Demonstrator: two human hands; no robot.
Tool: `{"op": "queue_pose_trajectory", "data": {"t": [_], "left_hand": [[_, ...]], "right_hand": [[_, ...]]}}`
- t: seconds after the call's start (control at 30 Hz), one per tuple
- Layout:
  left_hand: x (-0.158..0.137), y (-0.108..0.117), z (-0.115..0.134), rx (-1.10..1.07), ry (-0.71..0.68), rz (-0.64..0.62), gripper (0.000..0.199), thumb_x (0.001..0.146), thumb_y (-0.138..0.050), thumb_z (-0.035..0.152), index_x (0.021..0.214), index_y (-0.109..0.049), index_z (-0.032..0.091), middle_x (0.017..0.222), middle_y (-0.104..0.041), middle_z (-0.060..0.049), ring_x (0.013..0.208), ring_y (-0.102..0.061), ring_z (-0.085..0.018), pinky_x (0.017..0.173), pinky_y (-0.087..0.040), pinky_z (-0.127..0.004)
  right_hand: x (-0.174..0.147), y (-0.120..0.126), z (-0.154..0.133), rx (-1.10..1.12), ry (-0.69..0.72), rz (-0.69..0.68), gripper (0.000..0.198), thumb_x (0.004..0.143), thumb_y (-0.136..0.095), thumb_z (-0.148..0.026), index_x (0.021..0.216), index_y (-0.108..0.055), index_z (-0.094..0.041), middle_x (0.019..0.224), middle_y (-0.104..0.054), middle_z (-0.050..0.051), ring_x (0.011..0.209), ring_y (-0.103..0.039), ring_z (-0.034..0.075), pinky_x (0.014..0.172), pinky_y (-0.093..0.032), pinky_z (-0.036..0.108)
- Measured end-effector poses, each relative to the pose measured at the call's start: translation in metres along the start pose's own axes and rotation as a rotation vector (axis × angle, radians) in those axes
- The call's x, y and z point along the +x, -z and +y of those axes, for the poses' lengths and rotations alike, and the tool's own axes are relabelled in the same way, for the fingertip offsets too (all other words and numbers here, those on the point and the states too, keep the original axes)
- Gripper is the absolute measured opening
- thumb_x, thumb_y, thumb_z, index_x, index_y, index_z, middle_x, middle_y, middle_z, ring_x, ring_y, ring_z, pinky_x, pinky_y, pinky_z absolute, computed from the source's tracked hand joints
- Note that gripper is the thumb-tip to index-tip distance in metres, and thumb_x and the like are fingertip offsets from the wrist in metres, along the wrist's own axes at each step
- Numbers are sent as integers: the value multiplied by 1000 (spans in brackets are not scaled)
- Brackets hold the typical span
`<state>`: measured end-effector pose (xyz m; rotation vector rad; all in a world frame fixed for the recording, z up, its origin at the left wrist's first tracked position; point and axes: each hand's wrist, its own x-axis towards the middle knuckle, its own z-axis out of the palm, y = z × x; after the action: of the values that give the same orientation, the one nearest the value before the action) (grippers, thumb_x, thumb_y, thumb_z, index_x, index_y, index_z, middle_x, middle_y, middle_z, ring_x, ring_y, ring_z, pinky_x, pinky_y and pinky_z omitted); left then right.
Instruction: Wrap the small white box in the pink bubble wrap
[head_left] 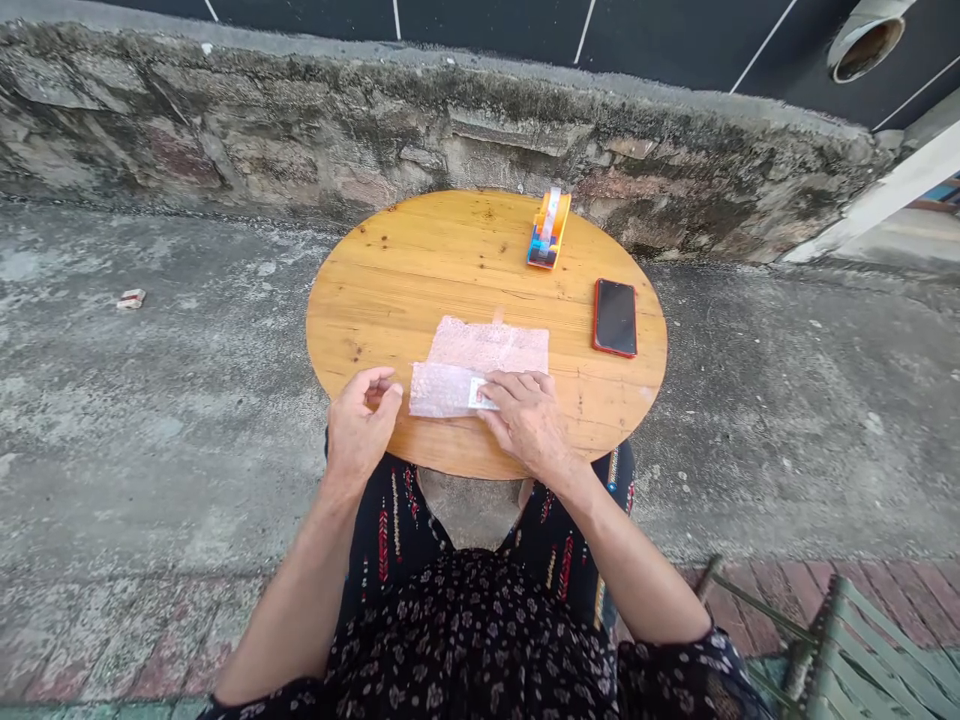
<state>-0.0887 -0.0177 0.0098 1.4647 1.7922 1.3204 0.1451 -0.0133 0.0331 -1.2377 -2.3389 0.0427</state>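
Note:
A sheet of pinkish bubble wrap (491, 346) lies near the front of the round table, its near part folded over into a flat strip. On that strip is a small white card-like piece (475, 394) with red marks, partly covered by my right hand (525, 412). The right fingers lie stretched across the piece and the wrap, with the thumb apart from them; what is under the palm is hidden. Just left of the wrap, my left hand (361, 418) is raised at the table edge. Its fingers bend toward the thumb, with a gap and nothing between them.
On the round wooden table (420, 270), a yellow-and-blue tape dispenser (549, 232) stands at the back right. A red-cased phone (615, 318) lies at the right. Behind the table runs a stone wall base (300, 140). A chair (847, 640) stands at lower right.

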Motion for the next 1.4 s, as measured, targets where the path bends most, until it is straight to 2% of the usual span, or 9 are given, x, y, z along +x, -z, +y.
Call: {"op": "queue_pose_trajectory", "data": {"t": [0.1,0.23,0.37,0.47,0.6,0.73,0.93,1.13,1.4], "left_hand": [[-17,8,-4,-58,63,-9,31,81,-61,37,106,-64,19,88,-67,-2,77,-64,-16,74,-53,-28],[-25,17,-3,-127,147,-124,35,81,-63,40,107,-62,18,79,-67,-2,73,-65,-16,67,-54,-28],[-13,21,4,-159,214,-279,46,80,-62,44,117,-59,17,78,-68,-3,69,-67,-18,55,-53,-26],[0,18,12,-100,254,-385,47,77,-64,47,113,-63,17,74,-69,-4,63,-66,-18,49,-51,-25],[14,13,22,-61,355,-526,49,73,-67,52,105,-67,14,65,-69,-4,57,-66,-17,50,-52,-25],[23,7,28,-133,437,-649,50,69,-72,54,98,-67,13,75,-72,-7,65,-69,-17,53,-53,-22],[27,-6,32,-213,512,-630,47,61,-80,47,88,-68,11,75,-72,-8,67,-69,-18,52,-55,-22],[29,-19,39,-187,530,-572,43,59,-81,39,86,-67,8,66,-70,-6,55,-64,-14,48,-53,-21],[33,-34,35,-19,425,-542,25,65,-74,31,78,-66,12,59,-66,-1,48,-60,-13,40,-47,-20]], "right_hand": [[0,0,0,5,-2,-4,21,91,-59,-27,110,-65,-22,125,-65,7,111,-57,25,100,-34,46],[0,0,1,7,1,-5,20,92,-59,-28,110,-65,-23,125,-65,7,110,-57,25,99,-35,45],[1,0,1,-3,6,1,19,91,-59,-27,109,-65,-21,124,-66,7,109,-58,25,98,-35,45],[1,0,1,-6,5,1,20,91,-60,-27,109,-65,-21,123,-66,7,108,-58,25,98,-35,44],[2,0,1,-11,10,6,19,91,-60,-27,108,-65,-21,124,-66,6,108,-58,24,99,-34,44],[2,-1,2,-17,21,24,18,90,-61,-26,107,-65,-19,123,-66,5,109,-58,24,99,-33,43],[2,0,4,-10,27,3,18,90,-61,-27,105,-66,-20,124,-66,7,110,-57,25,98,-33,43],[2,0,4,-11,24,-12,19,89,-62,-28,106,-66,-19,121,-67,7,109,-57,25,98,-32,43],[3,-1,5,-38,41,-6,16,89,-62,-26,102,-67,-19,122,-66,6,107,-55,25,97,-31,43]]}}
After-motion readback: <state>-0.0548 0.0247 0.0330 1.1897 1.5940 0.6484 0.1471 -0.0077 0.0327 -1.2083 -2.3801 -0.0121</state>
